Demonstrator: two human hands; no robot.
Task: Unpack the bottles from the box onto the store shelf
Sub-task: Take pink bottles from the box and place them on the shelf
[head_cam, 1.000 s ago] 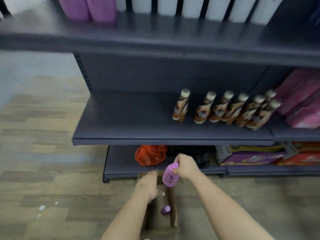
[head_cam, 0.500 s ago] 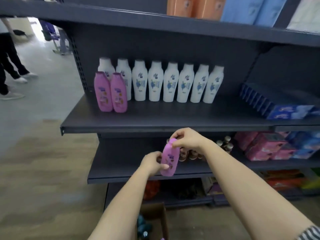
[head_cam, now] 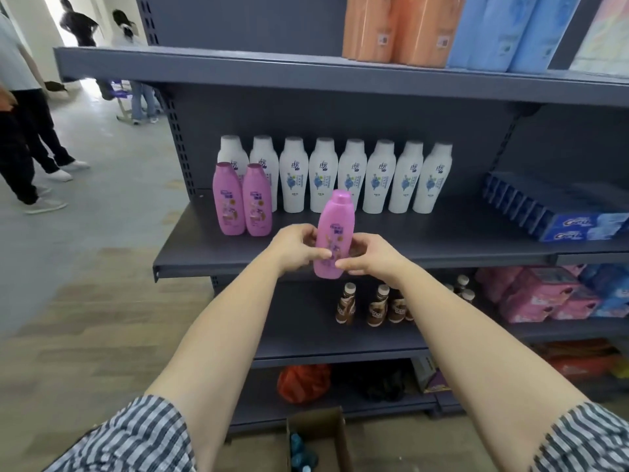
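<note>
I hold a pink bottle (head_cam: 334, 229) upright in front of the grey middle shelf (head_cam: 408, 240). My left hand (head_cam: 293, 247) grips its lower left side and my right hand (head_cam: 369, 255) grips its lower right side. Two matching pink bottles (head_cam: 242, 199) stand on the shelf's left part, in front of a row of several white bottles (head_cam: 350, 175). The cardboard box (head_cam: 318, 437) sits open on the floor below, with teal-capped bottles (head_cam: 299, 451) visible inside.
Blue toothpaste boxes (head_cam: 558, 216) lie on the shelf's right. Brown drink bottles (head_cam: 377, 306) and pink packs (head_cam: 537, 294) fill the shelf below. Orange and blue packs (head_cam: 442, 25) stand on the top shelf. People stand in the aisle at left (head_cam: 23, 124).
The pink bottle has risen from the box to shelf height and turned upright. My left hand joined my right on it, and my view lifted from the low shelves to the middle shelf.
</note>
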